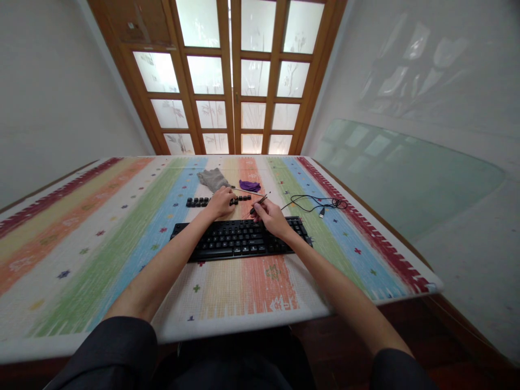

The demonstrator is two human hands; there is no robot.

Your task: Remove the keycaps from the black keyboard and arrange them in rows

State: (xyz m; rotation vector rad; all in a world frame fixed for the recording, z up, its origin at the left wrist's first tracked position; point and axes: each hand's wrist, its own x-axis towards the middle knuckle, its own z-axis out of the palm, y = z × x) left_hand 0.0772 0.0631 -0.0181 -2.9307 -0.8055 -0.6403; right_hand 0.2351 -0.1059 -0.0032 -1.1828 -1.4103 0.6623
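Observation:
A black keyboard (pixel 247 239) lies across the table in front of me, some of its upper part behind my hands. Beyond it stretches a row of loose black keycaps (pixel 197 202). My left hand (pixel 221 203) is over that row, its fingers closed at a black keycap (pixel 233 201). Above the keyboard's upper edge, my right hand (pixel 268 212) grips a thin dark tool (pixel 254 210) with fine wire-like ends pointing left; the fingers cover part of it. A slender stick (pixel 248 191) lies just past the hands.
A grey cloth or glove (pixel 214 179) and a crumpled purple cloth (pixel 249 186) lie behind the keycaps. To the right, a black cable (pixel 314 201) is loosely coiled, its USB plug (pixel 322 213) on the striped tablecloth (pixel 122 244). Wooden glazed doors (pixel 233 108) stand beyond the table.

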